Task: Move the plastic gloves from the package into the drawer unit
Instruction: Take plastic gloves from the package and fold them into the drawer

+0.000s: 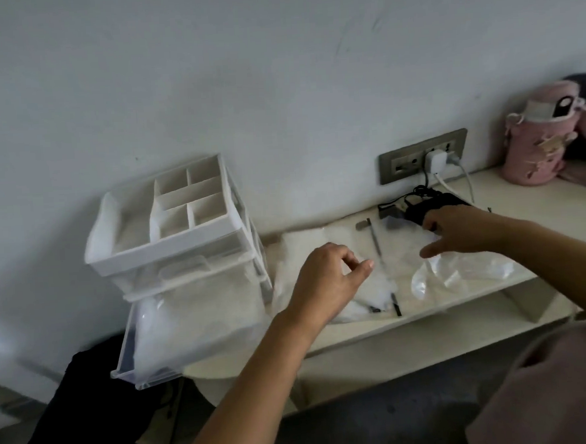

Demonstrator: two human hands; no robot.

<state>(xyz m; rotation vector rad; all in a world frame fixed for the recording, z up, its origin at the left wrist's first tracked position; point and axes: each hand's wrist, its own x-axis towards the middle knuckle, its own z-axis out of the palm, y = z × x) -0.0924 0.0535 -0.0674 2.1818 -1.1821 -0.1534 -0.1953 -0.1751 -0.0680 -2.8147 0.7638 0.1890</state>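
Plastic gloves [306, 241] lie flat, long axis left-right; left hand [326, 283], right hand [463, 228] empty, relaxed.

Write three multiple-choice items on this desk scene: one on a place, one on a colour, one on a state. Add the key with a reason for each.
1. Where does the drawer unit stand relative to the left hand and the right hand?
A. To the left of both
B. Between them
C. To the right of both

2. What colour is the bottle at the far right of the desk?
A. Blue
B. Pink
C. Green

3. In what state is the lowest drawer of the unit?
A. Pushed shut
B. Taken out and lying on the floor
C. Pulled out

Key:
1 A: the unit stands at the desk's left end, beyond the left hand.
2 B: its cover is plainly pink.
3 C: it juts forward from the frame, with clear plastic lying inside.
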